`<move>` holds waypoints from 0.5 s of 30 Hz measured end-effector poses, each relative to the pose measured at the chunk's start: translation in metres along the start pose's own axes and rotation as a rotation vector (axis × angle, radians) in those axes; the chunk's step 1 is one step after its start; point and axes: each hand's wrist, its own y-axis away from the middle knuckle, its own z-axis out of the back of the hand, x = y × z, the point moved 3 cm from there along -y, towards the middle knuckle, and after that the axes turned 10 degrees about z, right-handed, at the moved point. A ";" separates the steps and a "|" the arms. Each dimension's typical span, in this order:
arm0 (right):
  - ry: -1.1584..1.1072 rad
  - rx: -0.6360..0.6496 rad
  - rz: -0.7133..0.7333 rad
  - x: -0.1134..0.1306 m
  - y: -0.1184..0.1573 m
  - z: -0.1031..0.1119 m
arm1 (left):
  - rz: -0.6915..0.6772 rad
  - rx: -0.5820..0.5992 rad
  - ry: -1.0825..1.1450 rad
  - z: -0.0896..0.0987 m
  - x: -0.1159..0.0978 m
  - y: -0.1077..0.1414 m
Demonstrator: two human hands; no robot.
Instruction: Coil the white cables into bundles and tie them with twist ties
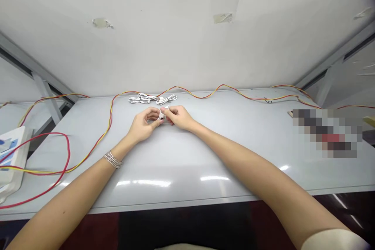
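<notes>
Over the middle of the grey table, my left hand [144, 124] and my right hand [180, 117] meet around a small white cable [161, 115]. Left thumb and fingers close on its lower side, where a dark tie shows. The right thumb and fingers pinch its upper end, which looks like a white plug. Much of the cable is hidden by my fingers. Just behind my hands lie a coiled white cable [140, 98] and a second coiled white cable [166, 99], each bound with a dark tie.
A red and yellow wire [109, 119] winds along the table's back and left side. At the left stands a white device [13, 164] with a red wire [69, 150] looping from it. A blurred-out object [326, 133] lies at the right. A white wall [181, 47] rises behind.
</notes>
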 end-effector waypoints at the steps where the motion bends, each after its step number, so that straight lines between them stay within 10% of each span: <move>1: -0.009 -0.005 -0.010 -0.001 0.000 0.000 | 0.006 0.004 -0.015 0.000 0.000 0.000; 15: 0.016 -0.026 -0.031 -0.002 0.000 0.001 | -0.029 0.129 -0.105 -0.008 0.000 0.004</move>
